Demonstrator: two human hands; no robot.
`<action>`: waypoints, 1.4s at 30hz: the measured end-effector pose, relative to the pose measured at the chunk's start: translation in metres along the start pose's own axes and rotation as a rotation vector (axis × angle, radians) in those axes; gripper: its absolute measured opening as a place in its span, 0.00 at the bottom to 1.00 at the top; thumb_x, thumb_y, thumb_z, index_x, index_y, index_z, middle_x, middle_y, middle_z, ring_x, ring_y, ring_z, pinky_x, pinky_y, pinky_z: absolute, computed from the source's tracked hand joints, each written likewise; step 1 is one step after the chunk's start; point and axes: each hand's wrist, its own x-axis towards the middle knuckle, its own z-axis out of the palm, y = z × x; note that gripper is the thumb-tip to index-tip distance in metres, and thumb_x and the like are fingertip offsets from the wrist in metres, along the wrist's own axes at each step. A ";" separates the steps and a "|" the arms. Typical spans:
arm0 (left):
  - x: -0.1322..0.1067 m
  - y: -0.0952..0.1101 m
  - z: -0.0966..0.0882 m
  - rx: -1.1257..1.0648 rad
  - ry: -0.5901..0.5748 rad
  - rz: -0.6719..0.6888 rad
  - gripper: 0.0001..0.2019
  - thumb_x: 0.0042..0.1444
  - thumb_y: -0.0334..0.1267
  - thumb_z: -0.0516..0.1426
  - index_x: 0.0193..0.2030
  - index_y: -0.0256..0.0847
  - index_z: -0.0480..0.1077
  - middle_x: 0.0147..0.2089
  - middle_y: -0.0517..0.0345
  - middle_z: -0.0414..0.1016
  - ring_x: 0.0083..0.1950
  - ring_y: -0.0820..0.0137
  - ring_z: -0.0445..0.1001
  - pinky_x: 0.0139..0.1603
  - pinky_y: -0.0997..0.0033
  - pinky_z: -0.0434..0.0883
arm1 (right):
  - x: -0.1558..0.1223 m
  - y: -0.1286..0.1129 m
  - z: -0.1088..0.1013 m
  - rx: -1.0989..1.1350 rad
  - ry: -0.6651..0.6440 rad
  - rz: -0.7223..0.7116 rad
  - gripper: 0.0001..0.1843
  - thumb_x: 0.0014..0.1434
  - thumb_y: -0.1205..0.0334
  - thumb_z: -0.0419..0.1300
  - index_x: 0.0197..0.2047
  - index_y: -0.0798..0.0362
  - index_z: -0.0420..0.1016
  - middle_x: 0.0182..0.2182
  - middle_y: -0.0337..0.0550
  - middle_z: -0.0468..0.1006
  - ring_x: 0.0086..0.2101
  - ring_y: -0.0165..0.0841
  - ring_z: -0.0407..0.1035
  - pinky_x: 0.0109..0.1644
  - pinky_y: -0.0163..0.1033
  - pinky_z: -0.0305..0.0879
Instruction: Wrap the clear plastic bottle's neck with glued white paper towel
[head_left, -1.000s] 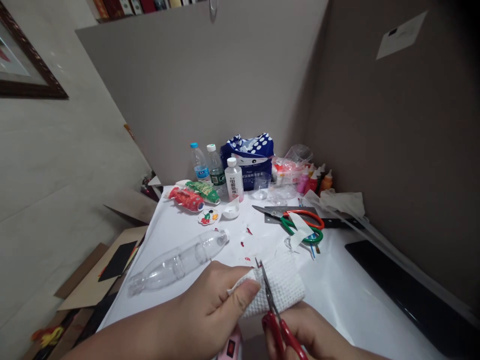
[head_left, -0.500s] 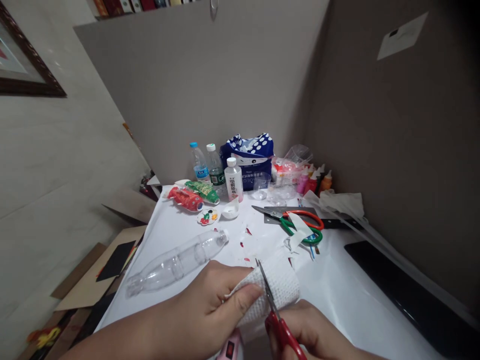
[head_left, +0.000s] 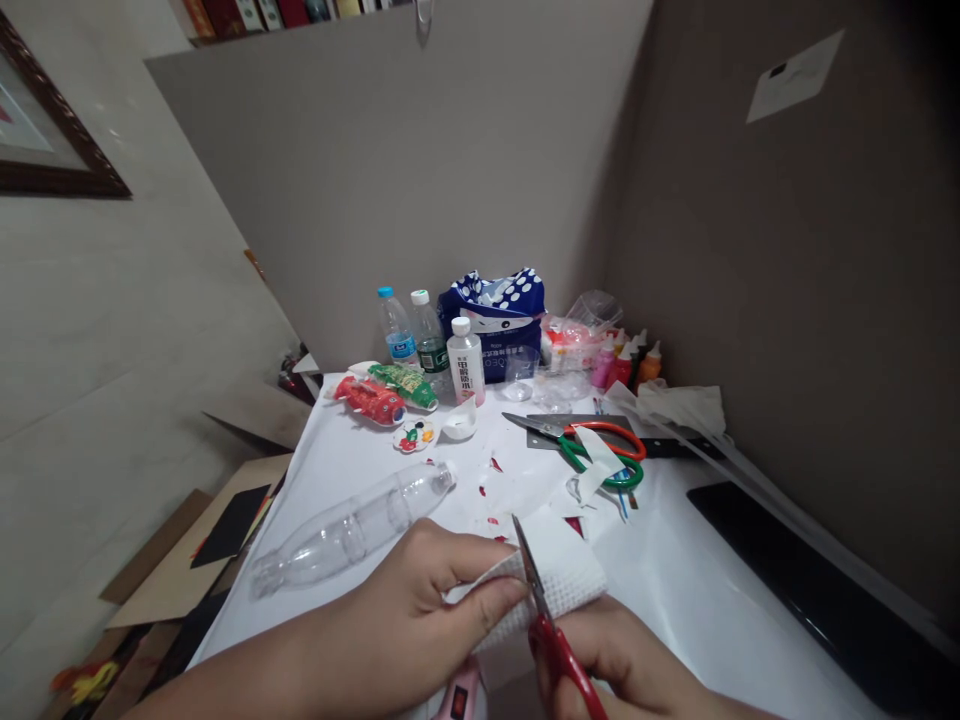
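Between thumb and fingers my left hand (head_left: 457, 590) pinches a textured white paper towel (head_left: 566, 570), folded over at the front of the table. My right hand (head_left: 615, 650) is closed around the red handles of small scissors (head_left: 544, 610). Their blades lie across the towel beside my left thumb, pointing away from me. Under my left hand a pink tool with a dark red switch (head_left: 460, 697) shows in part; its kind I cannot make out. A clear plastic bottle (head_left: 360, 525) lies on its side left of my hands.
Big scissors with red and green handles (head_left: 607, 480) rest on a dark-handled knife (head_left: 675, 447). Behind are two fish-shaped crafts (head_left: 375, 400), a paint palette (head_left: 415, 435), upright bottles (head_left: 466, 365), a blue bag (head_left: 495, 330) and paint bottles (head_left: 622, 365). A black slab (head_left: 795, 580) lies right.
The scissor blades have closed together on the towel. The towel's right part has flattened and swung slightly right, uncovering more of a red scrap behind it.
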 end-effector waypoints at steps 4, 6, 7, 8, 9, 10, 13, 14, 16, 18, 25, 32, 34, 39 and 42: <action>0.001 -0.003 0.001 -0.008 0.106 -0.070 0.13 0.64 0.37 0.52 0.36 0.37 0.77 0.32 0.60 0.77 0.33 0.73 0.71 0.39 0.77 0.68 | 0.005 0.007 -0.009 -0.076 0.056 -0.075 0.32 0.58 0.30 0.50 0.24 0.52 0.57 0.20 0.33 0.56 0.23 0.26 0.49 0.25 0.33 0.47; 0.003 -0.004 0.002 -0.043 0.176 -0.141 0.12 0.62 0.37 0.54 0.46 0.39 0.78 0.41 0.55 0.82 0.42 0.68 0.76 0.46 0.72 0.71 | 0.008 0.006 -0.015 -0.135 0.152 -0.128 0.30 0.59 0.32 0.51 0.24 0.52 0.58 0.21 0.33 0.58 0.24 0.27 0.52 0.28 0.33 0.51; 0.005 -0.004 0.002 -0.064 0.191 -0.167 0.13 0.61 0.38 0.55 0.47 0.40 0.79 0.43 0.54 0.82 0.45 0.66 0.77 0.49 0.70 0.71 | 0.010 0.004 -0.018 -0.190 0.220 -0.150 0.28 0.61 0.35 0.51 0.24 0.52 0.60 0.22 0.34 0.59 0.25 0.28 0.54 0.30 0.34 0.53; 0.006 -0.004 0.002 -0.080 0.193 -0.184 0.12 0.61 0.38 0.56 0.46 0.40 0.79 0.43 0.53 0.83 0.46 0.65 0.78 0.50 0.69 0.71 | 0.012 0.001 -0.023 -0.264 0.294 -0.172 0.26 0.62 0.38 0.52 0.25 0.52 0.62 0.24 0.36 0.61 0.27 0.30 0.57 0.33 0.35 0.56; 0.007 -0.005 0.002 -0.089 0.191 -0.191 0.12 0.60 0.38 0.56 0.44 0.40 0.80 0.43 0.53 0.83 0.45 0.65 0.78 0.50 0.68 0.71 | 0.014 -0.001 -0.027 -0.346 0.366 -0.187 0.24 0.63 0.42 0.52 0.25 0.52 0.65 0.27 0.38 0.63 0.31 0.33 0.60 0.37 0.37 0.59; 0.008 -0.004 0.002 -0.092 0.190 -0.194 0.11 0.60 0.37 0.56 0.43 0.40 0.81 0.42 0.53 0.83 0.44 0.66 0.79 0.50 0.68 0.72 | 0.017 -0.004 -0.033 -0.424 0.429 -0.195 0.22 0.64 0.45 0.52 0.26 0.52 0.68 0.31 0.41 0.65 0.36 0.36 0.62 0.42 0.40 0.60; 0.007 -0.002 0.000 -0.078 0.216 -0.220 0.11 0.60 0.38 0.56 0.41 0.41 0.81 0.42 0.54 0.83 0.39 0.68 0.79 0.45 0.69 0.73 | 0.024 -0.006 -0.051 -0.552 0.514 -0.177 0.18 0.63 0.51 0.53 0.27 0.52 0.72 0.43 0.49 0.67 0.51 0.45 0.59 0.56 0.51 0.54; 0.005 -0.001 -0.001 -0.063 0.229 -0.229 0.11 0.60 0.39 0.56 0.41 0.42 0.81 0.42 0.55 0.83 0.38 0.67 0.79 0.43 0.70 0.74 | 0.026 -0.005 -0.057 -0.565 0.502 -0.161 0.18 0.63 0.53 0.54 0.26 0.52 0.73 0.46 0.51 0.67 0.54 0.47 0.57 0.58 0.54 0.51; 0.001 0.002 -0.005 -0.016 0.268 -0.226 0.11 0.59 0.40 0.57 0.40 0.43 0.81 0.41 0.55 0.83 0.39 0.66 0.79 0.42 0.70 0.74 | 0.029 -0.002 -0.065 -0.583 0.427 -0.131 0.16 0.60 0.56 0.59 0.23 0.52 0.74 0.49 0.52 0.69 0.55 0.49 0.57 0.59 0.56 0.49; -0.003 0.005 -0.011 0.038 0.319 -0.193 0.10 0.58 0.40 0.58 0.39 0.43 0.82 0.41 0.55 0.84 0.44 0.63 0.79 0.45 0.69 0.74 | 0.030 0.001 -0.068 -0.583 0.297 -0.109 0.14 0.57 0.59 0.63 0.22 0.53 0.75 0.46 0.50 0.73 0.51 0.47 0.62 0.57 0.53 0.54; -0.012 0.011 -0.018 0.105 0.467 -0.103 0.09 0.57 0.39 0.59 0.39 0.42 0.81 0.40 0.55 0.84 0.42 0.64 0.80 0.43 0.71 0.75 | 0.021 0.003 -0.035 -0.440 0.082 -0.081 0.28 0.48 0.69 0.68 0.53 0.51 0.72 0.43 0.41 0.77 0.40 0.33 0.69 0.45 0.37 0.65; -0.020 0.015 -0.023 0.158 0.558 -0.065 0.08 0.56 0.39 0.61 0.38 0.41 0.81 0.39 0.57 0.84 0.41 0.66 0.80 0.44 0.73 0.75 | 0.024 0.017 -0.011 -0.336 0.108 -0.060 0.28 0.46 0.78 0.58 0.51 0.54 0.70 0.27 0.32 0.72 0.28 0.26 0.66 0.34 0.32 0.64; -0.023 0.015 -0.027 0.166 0.596 -0.085 0.09 0.56 0.40 0.61 0.38 0.40 0.81 0.38 0.57 0.83 0.39 0.67 0.79 0.39 0.75 0.75 | 0.025 0.013 -0.023 -0.334 0.167 -0.079 0.26 0.47 0.77 0.58 0.51 0.54 0.69 0.27 0.33 0.72 0.28 0.27 0.67 0.34 0.33 0.65; -0.027 0.016 -0.030 0.010 0.598 -0.198 0.16 0.55 0.48 0.61 0.40 0.38 0.79 0.25 0.60 0.77 0.23 0.73 0.71 0.20 0.79 0.69 | 0.012 -0.005 -0.083 -0.403 0.390 -0.089 0.20 0.53 0.63 0.60 0.50 0.53 0.68 0.28 0.37 0.72 0.26 0.29 0.67 0.32 0.35 0.66; -0.026 0.017 -0.029 0.004 0.484 -0.296 0.19 0.57 0.52 0.58 0.41 0.38 0.78 0.16 0.67 0.62 0.16 0.78 0.60 0.12 0.81 0.60 | -0.008 -0.002 -0.119 -0.515 0.519 -0.047 0.21 0.53 0.57 0.61 0.49 0.54 0.68 0.27 0.39 0.73 0.26 0.32 0.68 0.31 0.37 0.66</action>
